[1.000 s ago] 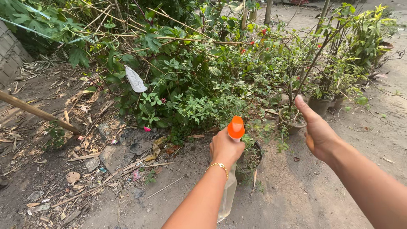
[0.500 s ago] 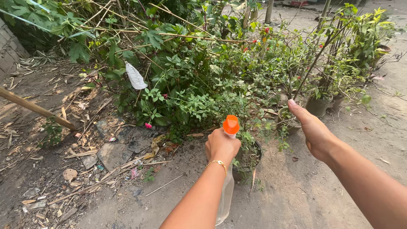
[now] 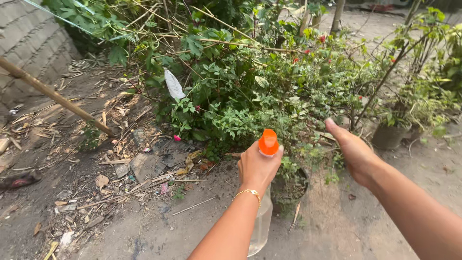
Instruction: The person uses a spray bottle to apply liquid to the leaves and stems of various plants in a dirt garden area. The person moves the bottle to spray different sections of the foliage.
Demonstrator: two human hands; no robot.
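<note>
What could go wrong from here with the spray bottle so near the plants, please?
The right hand reaches out open in front of the orange nozzle, so it may get sprayed. The left hand holds the spray bottle only at its neck; it could slip. Thin branches could scratch the forearm.

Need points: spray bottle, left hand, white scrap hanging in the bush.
spray bottle (image 3: 268,143), head view, on its orange cap.
left hand (image 3: 257,166), head view, on the back of the hand.
white scrap (image 3: 173,85), head view, on its middle, hanging among branches.
</note>
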